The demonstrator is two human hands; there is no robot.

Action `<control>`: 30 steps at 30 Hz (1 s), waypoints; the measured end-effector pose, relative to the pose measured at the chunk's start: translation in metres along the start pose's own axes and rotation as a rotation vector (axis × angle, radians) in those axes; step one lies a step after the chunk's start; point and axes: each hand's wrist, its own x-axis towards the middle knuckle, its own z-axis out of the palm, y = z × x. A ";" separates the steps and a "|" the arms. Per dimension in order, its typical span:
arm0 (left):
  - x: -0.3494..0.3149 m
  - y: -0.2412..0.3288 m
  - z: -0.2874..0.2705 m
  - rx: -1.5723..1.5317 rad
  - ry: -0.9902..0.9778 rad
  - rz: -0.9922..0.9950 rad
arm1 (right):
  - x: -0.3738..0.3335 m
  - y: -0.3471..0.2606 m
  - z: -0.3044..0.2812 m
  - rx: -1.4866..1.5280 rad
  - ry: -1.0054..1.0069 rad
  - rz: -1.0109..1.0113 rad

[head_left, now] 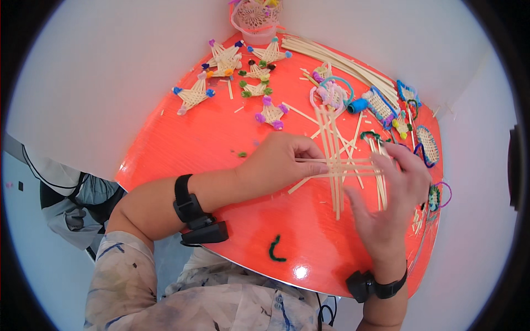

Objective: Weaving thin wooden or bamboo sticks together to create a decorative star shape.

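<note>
A cross of thin, pale flat strips (pixel 335 190), laid over and under one another, is held above the red table. My left hand (pixel 284 157) pinches the horizontal strips at their left end between thumb and fingers. To the right of the cross, my right hand (pixel 395 190) is held with its thumb and fingers apart. Its fingertips are by the right ends of the horizontal strips; whether they touch cannot be made out. Below the hands lies a short, bent piece of dark green pipe cleaner (pixel 274 251).
Finished woven strip stars (pixel 194 95) with coloured fuzzy tips sit at the back left of the red table (pixel 221 265). A pink basket (pixel 256 25) stands behind them. Long loose strips (pixel 337 62) lie along the back edge. Woven pieces with yarn (pixel 381 105) line the right side.
</note>
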 end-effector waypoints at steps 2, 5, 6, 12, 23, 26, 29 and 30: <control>0.000 0.004 -0.003 -0.090 0.062 -0.109 | -0.009 0.011 0.011 0.305 0.360 0.174; -0.003 0.006 -0.002 -0.192 0.041 -0.153 | -0.016 0.015 0.022 0.659 0.218 0.502; -0.004 0.008 0.000 -0.191 0.035 -0.148 | -0.017 0.016 0.022 0.875 0.076 0.665; -0.009 0.020 0.004 -0.012 -0.097 -0.176 | -0.013 0.011 0.017 1.067 -0.060 0.668; -0.010 0.011 0.010 -0.264 -0.378 -0.277 | -0.015 0.005 0.023 1.151 -0.010 0.762; -0.009 0.011 0.010 -0.241 -0.419 -0.302 | -0.014 0.005 0.022 1.132 -0.047 0.762; -0.009 0.011 0.013 -0.262 -0.457 -0.284 | -0.014 0.004 0.023 1.145 -0.073 0.770; -0.008 0.009 0.013 -0.263 -0.457 -0.283 | -0.014 0.004 0.023 1.144 -0.074 0.770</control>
